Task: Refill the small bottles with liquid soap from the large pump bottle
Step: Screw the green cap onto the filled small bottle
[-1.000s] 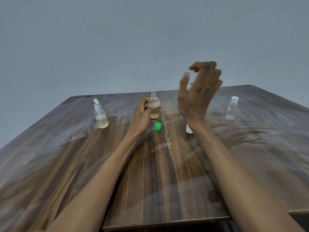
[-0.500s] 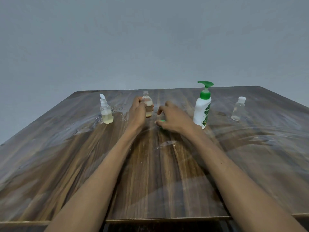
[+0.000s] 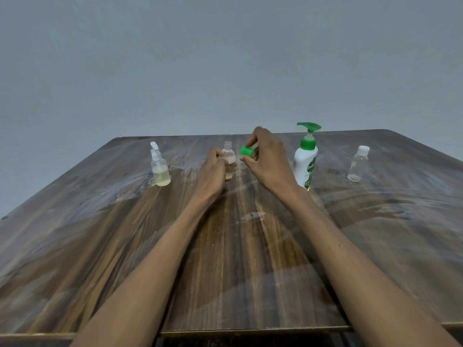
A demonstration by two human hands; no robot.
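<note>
My left hand grips a small clear uncapped bottle that stands on the table and holds a little yellowish soap. My right hand pinches a green cap in the air just right of that bottle's neck. The large white pump bottle with a green pump stands upright right of my right hand. A small bottle with its white flip cap open, part full of yellowish liquid, stands at the left. A capped, nearly empty clear bottle stands at the far right.
All the bottles stand on a dark wooden table with wet smears and a puddle between the left bottle and my left hand. A plain grey wall rises behind the table's far edge.
My right hand came down from above the pump bottle, took the green cap off the table and lifted it up beside the middle bottle's neck. My left hand stayed on that bottle.
</note>
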